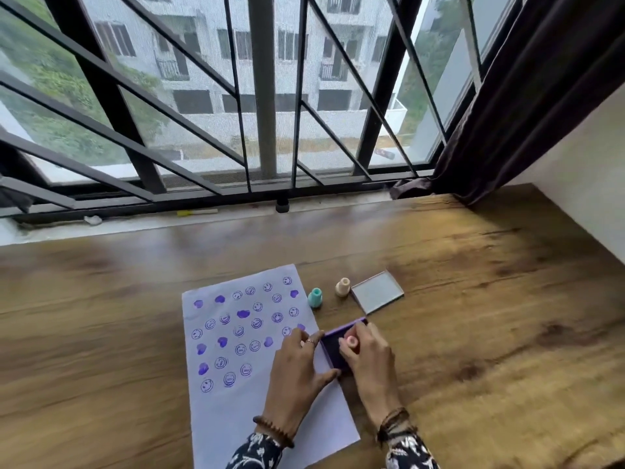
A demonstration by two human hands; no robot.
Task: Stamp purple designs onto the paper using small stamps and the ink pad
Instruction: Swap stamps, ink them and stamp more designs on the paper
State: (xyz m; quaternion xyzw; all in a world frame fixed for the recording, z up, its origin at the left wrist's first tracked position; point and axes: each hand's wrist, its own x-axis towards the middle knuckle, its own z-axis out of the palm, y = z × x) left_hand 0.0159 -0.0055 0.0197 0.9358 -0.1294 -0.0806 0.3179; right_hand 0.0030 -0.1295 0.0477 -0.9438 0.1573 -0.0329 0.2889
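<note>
A white sheet of paper [236,411] lies on the wooden table, its upper half covered with purple smiley and heart prints. At its right edge sits the open purple ink pad [333,346]. My right hand [368,363] grips a small pink stamp [351,341] and presses it down on the pad. My left hand [297,370] rests on the paper, thumb and fingers holding the pad's left side. A teal stamp [315,297] and a cream stamp [343,286] stand upright just beyond the pad.
The ink pad's clear lid [377,296] lies flat to the right of the cream stamp. A barred window runs along the table's far edge, and a dark curtain [527,113] hangs at the right. The wooden table [490,316] stretches wide on both sides.
</note>
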